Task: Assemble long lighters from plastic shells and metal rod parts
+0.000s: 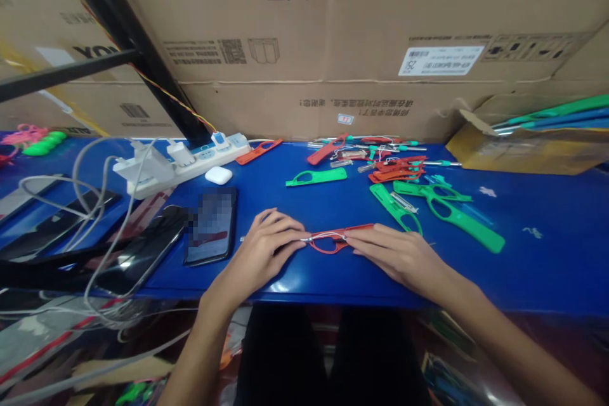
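Observation:
A red plastic lighter shell (328, 247) with a finger loop lies low over the blue table, between my hands. A thin metal tube (304, 240) joins its left end, and a white wire (328, 235) runs along it. My left hand (266, 244) pinches the tube between thumb and fingertips; the tube's far tip pokes out left of the hand. My right hand (397, 254) is closed on the shell's right end, covering part of it. Just beyond lie a green shell half (316, 177) and another green shell half (392, 206).
Red shells (397, 168), metal tubes and wires form a pile at the back. Green handles (466, 222) lie right, before an open cardboard box (523, 149). On the left are a phone (212, 225), a white earbud case (218, 174), a power strip (190, 165) and loose cables.

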A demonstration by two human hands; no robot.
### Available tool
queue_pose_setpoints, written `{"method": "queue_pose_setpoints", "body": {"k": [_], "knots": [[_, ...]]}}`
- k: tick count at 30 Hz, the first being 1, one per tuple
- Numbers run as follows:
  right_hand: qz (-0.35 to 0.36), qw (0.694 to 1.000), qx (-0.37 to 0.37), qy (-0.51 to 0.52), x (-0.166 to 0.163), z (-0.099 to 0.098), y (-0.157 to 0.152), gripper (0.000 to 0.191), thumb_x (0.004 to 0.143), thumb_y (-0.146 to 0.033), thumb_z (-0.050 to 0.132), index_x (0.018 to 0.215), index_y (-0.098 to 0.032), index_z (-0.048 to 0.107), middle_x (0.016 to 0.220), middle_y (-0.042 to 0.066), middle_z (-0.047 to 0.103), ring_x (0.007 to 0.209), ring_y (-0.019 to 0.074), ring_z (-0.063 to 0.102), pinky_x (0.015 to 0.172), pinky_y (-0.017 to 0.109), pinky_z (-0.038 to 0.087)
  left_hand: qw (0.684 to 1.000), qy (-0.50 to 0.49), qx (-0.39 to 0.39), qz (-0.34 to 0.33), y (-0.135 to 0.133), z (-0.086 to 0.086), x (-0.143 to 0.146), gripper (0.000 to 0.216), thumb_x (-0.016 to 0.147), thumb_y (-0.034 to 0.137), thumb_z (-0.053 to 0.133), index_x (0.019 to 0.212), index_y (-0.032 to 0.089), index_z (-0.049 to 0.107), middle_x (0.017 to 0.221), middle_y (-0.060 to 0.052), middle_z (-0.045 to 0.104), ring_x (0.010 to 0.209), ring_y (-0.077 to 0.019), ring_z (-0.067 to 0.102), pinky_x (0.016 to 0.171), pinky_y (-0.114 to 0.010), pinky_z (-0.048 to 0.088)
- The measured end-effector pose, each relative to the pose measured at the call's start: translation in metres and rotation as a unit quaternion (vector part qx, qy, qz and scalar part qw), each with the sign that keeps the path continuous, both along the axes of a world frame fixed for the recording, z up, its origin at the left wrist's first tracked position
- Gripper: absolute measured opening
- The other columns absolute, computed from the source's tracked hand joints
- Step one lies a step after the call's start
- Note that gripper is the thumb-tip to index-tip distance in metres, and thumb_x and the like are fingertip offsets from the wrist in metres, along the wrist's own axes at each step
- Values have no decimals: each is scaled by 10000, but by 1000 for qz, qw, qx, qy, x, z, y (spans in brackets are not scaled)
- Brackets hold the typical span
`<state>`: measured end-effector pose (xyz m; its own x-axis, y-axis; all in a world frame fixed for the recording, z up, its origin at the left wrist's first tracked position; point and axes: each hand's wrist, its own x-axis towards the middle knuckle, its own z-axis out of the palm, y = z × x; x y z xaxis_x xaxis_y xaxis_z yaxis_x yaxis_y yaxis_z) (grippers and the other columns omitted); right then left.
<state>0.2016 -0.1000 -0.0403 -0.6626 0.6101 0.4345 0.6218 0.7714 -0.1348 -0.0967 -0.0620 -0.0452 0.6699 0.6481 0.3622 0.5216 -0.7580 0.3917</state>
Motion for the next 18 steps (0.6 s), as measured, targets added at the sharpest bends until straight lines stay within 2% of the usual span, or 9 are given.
{"method": "queue_pose_setpoints", "body": {"k": [5, 8, 12, 18], "knots": [[-27, 999, -13, -20, 2, -4, -1, 328, 1051, -223, 479, 1302, -243, 689, 1312, 21, 709, 1057, 194, 697, 828, 321, 636, 1000, -13, -11, 18, 0, -1, 0, 151, 1026, 274, 570, 1073, 234, 707, 1111, -35, 732, 1048, -190, 641, 1103, -460, 341], [-22, 998, -52, 15, 2, -7, 0, 336, 1038, -228, 519, 1344, -241, 657, 1322, 23, 704, 1094, 198, 684, 897, 338, 613, 1000, -13, -13, 19, 0, -2, 0, 137, 1020, 257, 582, 1096, 231, 694, 1125, -30, 729, 1061, -187, 641, 1109, -458, 331], [-26, 992, -77, 96, -3, -10, 1, 271, 1030, -199, 541, 1249, -221, 698, 1216, 24, 751, 1070, 183, 700, 937, 328, 579, 1000, -18, -16, 7, 1, -2, 0, 141, 1021, 279, 584, 1091, 234, 698, 1127, -29, 729, 1056, -191, 640, 1059, -432, 375], [-71, 987, -77, 122, -9, -10, 1, 187, 1025, -225, 560, 1131, -200, 712, 1104, 37, 770, 983, 190, 722, 875, 333, 570, 999, -21, -33, 0, 0, -2, 1, 157, 1026, 288, 578, 1102, 242, 707, 1127, -22, 736, 1060, -192, 644, 1040, -423, 393]]}}
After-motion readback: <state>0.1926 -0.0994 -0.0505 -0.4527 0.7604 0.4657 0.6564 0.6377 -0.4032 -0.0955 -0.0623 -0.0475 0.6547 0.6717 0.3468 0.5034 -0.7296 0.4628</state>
